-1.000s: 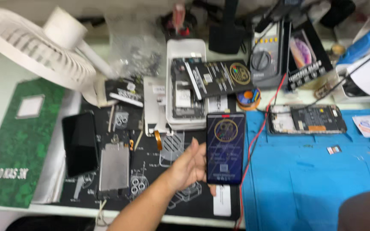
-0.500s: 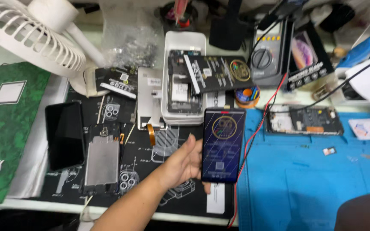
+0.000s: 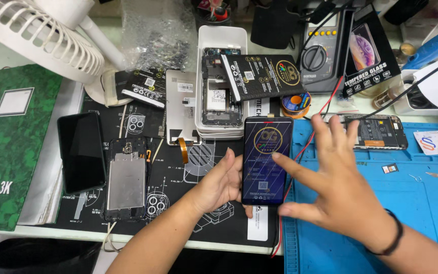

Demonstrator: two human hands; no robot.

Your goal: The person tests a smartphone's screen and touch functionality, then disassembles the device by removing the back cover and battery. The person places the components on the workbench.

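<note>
Phone (image 3: 265,160) stands lengthwise away from the person, left hand (image 3: 219,183) grip holding its edge, right hand (image 3: 338,190) spread wide.

Dark navy phone (image 3: 265,160) w/ gold circle emblem. Blue mat (image 3: 381,203); black mat (image 3: 188,172) w/ white line drawings. Green marbled ledger (image 3: 6,147).

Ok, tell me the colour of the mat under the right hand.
Blue mat, head view.

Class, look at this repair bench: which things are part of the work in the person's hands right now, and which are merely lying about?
In hand:
- dark phone-sized packet, held at its edge by the left hand
- right hand, fingers spread beside it

Lying about:
- white fan
- green ledger
- black phone
- opened phone
- multimeter
- white tray
</note>
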